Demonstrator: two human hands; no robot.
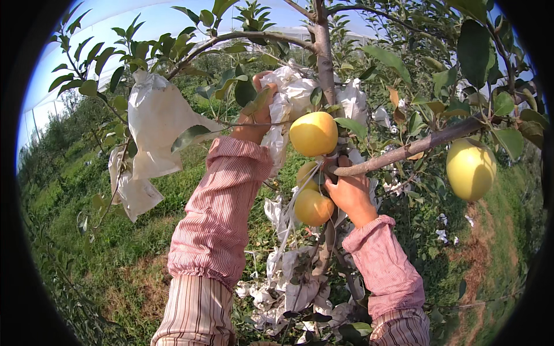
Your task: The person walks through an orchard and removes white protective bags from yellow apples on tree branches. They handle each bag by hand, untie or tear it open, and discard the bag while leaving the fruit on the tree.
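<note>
My left hand (259,108) is raised at the left of the trunk, against crumpled white fruit bags (289,93); leaves and the bags hide part of its fingers. My right hand (351,190) is lower, against the apple tree's trunk (324,65) just under a side branch (407,151), its fingertips partly hidden. Between the hands hangs a yellow apple (314,134). Below it, beside my right hand, are another yellow apple (314,207) and one partly covered behind pale ties (298,194). A yellow-green apple (471,169) hangs at the right.
Pale fruit bags (153,116) hang from a branch at the left. An arching branch (255,35) crosses above my left hand. More crumpled white bags (298,294) cluster low around the trunk. Grass (143,242) and other trees lie beyond, with netting overhead.
</note>
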